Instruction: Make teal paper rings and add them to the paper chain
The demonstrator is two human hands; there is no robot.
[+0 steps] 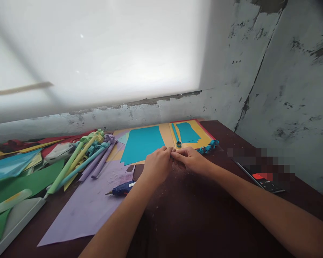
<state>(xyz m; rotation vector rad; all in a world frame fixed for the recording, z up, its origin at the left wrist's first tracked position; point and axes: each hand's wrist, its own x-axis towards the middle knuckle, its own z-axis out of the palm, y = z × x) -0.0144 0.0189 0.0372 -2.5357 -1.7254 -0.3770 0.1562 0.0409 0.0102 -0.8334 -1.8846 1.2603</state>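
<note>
My left hand (160,162) and my right hand (191,159) meet above the dark table, fingertips pinched together. Whatever lies between the fingers is hidden or too small to make out. Just beyond them are a rolled teal paper tube (175,135) with a curled end and a stack of cut teal paper (187,132). A curled teal paper strip (208,147) lies beyond my right hand. Large teal sheets (144,143) spread past my left hand. Beside my left forearm, a blue glue gun (121,189) rests on a lilac sheet (91,211), partly covered by the arm.
Green, yellow, blue and purple rolled paper tubes (70,166) are heaped at the left. Green sheets (40,179) and a white tray-like object (24,218) lie nearer. A phone-like dark device (266,182), partly pixelated, sits at the right. A wall (220,104) bounds the table (188,218).
</note>
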